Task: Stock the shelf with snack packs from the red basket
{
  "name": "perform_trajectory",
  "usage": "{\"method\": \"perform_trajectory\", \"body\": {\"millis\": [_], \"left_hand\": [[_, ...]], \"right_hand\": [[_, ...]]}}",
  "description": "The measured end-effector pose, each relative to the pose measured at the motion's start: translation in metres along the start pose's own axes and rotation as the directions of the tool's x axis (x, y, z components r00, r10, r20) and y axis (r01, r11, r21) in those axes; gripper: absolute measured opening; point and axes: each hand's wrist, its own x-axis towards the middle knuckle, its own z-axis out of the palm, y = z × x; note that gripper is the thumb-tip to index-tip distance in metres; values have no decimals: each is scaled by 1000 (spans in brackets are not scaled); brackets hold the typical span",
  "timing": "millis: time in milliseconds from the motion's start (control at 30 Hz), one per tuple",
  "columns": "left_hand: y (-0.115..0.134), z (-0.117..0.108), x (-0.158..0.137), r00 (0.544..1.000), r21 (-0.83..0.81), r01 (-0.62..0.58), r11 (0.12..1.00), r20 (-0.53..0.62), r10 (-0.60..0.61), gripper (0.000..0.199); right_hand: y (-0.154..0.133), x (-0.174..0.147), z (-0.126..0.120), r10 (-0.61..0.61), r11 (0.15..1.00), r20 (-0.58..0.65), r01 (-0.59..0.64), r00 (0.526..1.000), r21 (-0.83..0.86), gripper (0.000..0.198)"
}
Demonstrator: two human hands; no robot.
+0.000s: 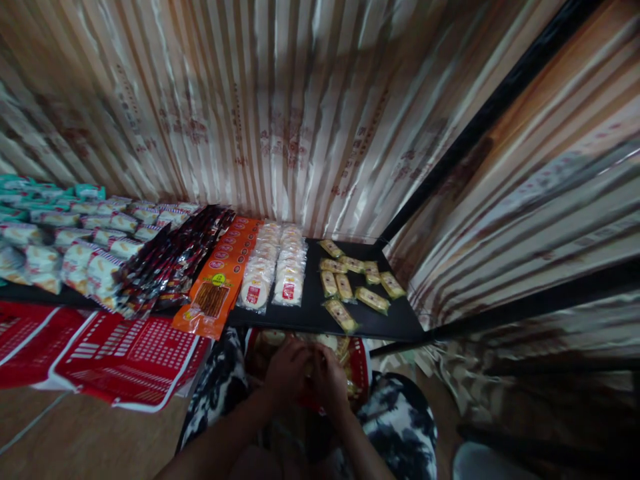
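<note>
My left hand [289,368] and my right hand [331,379] are close together over a red container [363,363] between my knees. The fingers of both hands are curled inward. What they hold, if anything, is lost in shadow and blur. Small yellowish wrapped pieces [350,383] show inside the container, beside my right hand. On the black shelf [380,323] just beyond lie several small yellow wrapped snack packets [373,299]. Left of them stand two rows of clear-wrapped round white crackers [289,283].
Further left lie an orange snack bag [223,273], dark shiny packets [173,260], white packets [93,267] and green packets [47,190]. Red baskets [127,357] stand below the shelf. Black frame bars [480,303] and a striped curtain [280,100] bound the right and back.
</note>
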Motion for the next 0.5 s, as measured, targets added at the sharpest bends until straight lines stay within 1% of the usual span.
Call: {"method": "perform_trajectory", "body": {"millis": [33,100,200,267,333,433,500], "left_hand": [[1,6,-4,998,-12,29,1000,54,-28,28],[2,15,-7,978,-20,141,990,158,-136,32],[2,22,-5,918,-15,309,951,267,-294,39],[1,24,0,877,-21,393,919,310,-368,42],[1,27,4,847,-27,449,893,332,-415,43],[-2,35,8,822,-27,496,868,337,-459,41],[-4,41,10,805,-35,528,849,340,-486,40]], "right_hand": [[11,-2,1,24,998,-14,-25,1000,-53,29],[32,0,2,33,984,-53,-41,998,-175,33],[55,8,4,32,940,-53,-48,998,-337,42],[64,13,7,54,918,-27,-61,998,-391,46],[68,17,11,69,914,7,-61,998,-401,47],[69,19,15,80,934,71,-49,994,-355,50],[67,18,16,75,952,62,-52,995,-302,49]]}}
